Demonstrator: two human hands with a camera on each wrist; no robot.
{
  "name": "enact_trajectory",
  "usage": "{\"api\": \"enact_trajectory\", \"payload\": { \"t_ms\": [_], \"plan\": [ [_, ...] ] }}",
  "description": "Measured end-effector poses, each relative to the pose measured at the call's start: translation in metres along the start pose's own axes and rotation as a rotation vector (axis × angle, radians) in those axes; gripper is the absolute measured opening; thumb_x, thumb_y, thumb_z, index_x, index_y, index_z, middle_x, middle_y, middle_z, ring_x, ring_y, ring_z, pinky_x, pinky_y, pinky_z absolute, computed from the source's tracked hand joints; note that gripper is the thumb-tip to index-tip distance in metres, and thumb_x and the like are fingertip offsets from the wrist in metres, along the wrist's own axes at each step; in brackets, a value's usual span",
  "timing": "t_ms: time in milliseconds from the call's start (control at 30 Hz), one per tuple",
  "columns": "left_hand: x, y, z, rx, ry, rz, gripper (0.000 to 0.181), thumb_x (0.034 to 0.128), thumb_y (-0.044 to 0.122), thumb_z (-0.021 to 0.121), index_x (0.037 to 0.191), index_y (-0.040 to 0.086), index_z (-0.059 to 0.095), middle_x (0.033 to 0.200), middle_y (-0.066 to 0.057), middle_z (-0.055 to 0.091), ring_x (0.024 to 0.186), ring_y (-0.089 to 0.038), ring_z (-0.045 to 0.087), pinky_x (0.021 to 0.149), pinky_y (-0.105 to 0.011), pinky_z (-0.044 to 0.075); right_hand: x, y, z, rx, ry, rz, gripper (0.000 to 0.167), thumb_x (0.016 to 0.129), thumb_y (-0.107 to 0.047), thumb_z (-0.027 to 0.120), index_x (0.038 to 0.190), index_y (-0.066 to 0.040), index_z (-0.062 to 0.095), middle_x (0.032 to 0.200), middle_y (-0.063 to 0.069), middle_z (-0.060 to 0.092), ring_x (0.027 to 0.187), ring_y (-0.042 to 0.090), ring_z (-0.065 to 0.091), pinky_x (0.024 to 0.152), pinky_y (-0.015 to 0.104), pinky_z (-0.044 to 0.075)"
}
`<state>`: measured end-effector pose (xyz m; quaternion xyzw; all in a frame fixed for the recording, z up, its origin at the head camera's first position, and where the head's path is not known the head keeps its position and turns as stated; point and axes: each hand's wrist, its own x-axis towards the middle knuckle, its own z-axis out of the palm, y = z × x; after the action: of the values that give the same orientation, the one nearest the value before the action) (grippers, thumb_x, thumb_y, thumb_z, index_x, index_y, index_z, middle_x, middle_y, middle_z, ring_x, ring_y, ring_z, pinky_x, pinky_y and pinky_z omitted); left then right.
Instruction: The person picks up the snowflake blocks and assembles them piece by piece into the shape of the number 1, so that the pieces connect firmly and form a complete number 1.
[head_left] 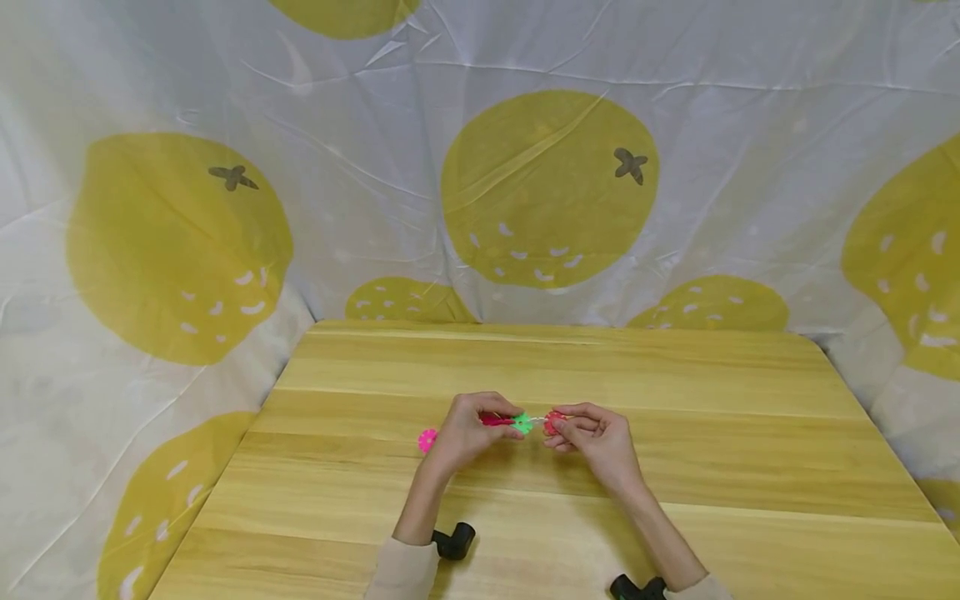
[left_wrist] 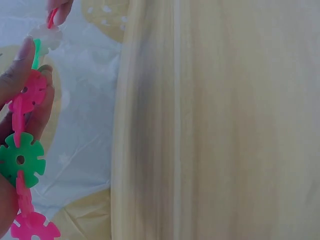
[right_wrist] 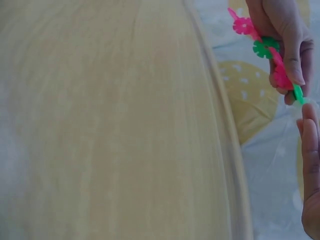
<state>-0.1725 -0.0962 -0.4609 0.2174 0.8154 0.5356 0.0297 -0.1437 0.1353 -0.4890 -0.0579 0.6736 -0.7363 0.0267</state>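
Note:
A chain of interlocked plastic snowflake discs (left_wrist: 31, 161), pink and green, runs along my left hand (head_left: 468, 429). The left thumb and fingers pinch it near a green disc (head_left: 522, 423) at its right end. A translucent disc (left_wrist: 48, 37) joins that green one in the left wrist view. On its other side is a red snowflake disc (head_left: 553, 422), pinched between the thumb and fingers of my right hand (head_left: 606, 433). The red disc touches the translucent one; how deep their slots sit cannot be told. A pink disc (head_left: 427, 440) at the chain's far end sticks out left of the left wrist.
Both hands are above a wooden table (head_left: 750, 417). A white cloth with yellow fruit prints (head_left: 551, 192) hangs behind it and at the sides. Black devices show by the left wrist (head_left: 455, 542) and the right wrist (head_left: 637, 587).

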Motion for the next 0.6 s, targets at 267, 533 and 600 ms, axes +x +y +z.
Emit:
{"api": "enact_trajectory", "payload": {
  "t_ms": [267,533,600],
  "plan": [
    [-0.0005,0.0005,0.001,-0.012,0.017,0.013,0.023,0.0779,0.004,0.088,0.1,0.007,0.083,0.096,-0.003,0.079,0.085,-0.01,0.07,0.075,-0.022,0.059,-0.0011,-0.0011,0.0013,0.02,0.006,-0.006,0.029,0.098,-0.004,0.069,0.119,0.015,0.065,0.096,0.021,0.079,0.076,0.02,0.079,0.072,0.039,0.064],
    [0.0,0.0006,0.0028,-0.023,0.002,0.031,0.023,0.0784,0.005,0.088,0.1,0.005,0.083,0.097,-0.006,0.078,0.086,-0.01,0.068,0.073,-0.021,0.059,-0.0009,-0.0055,-0.0023,-0.004,-0.035,0.01,0.028,0.098,-0.002,0.068,0.12,0.015,0.064,0.097,0.026,0.077,0.074,0.019,0.079,0.071,0.041,0.064],
    [0.0003,0.0007,0.004,-0.02,0.004,0.031,0.023,0.0788,0.005,0.088,0.101,0.005,0.083,0.097,-0.006,0.078,0.086,-0.009,0.068,0.073,-0.021,0.058,-0.0006,-0.0067,-0.0024,-0.015,-0.035,0.008,0.028,0.098,-0.002,0.068,0.12,0.015,0.064,0.096,0.027,0.077,0.074,0.019,0.079,0.071,0.043,0.064]
  ]
}}
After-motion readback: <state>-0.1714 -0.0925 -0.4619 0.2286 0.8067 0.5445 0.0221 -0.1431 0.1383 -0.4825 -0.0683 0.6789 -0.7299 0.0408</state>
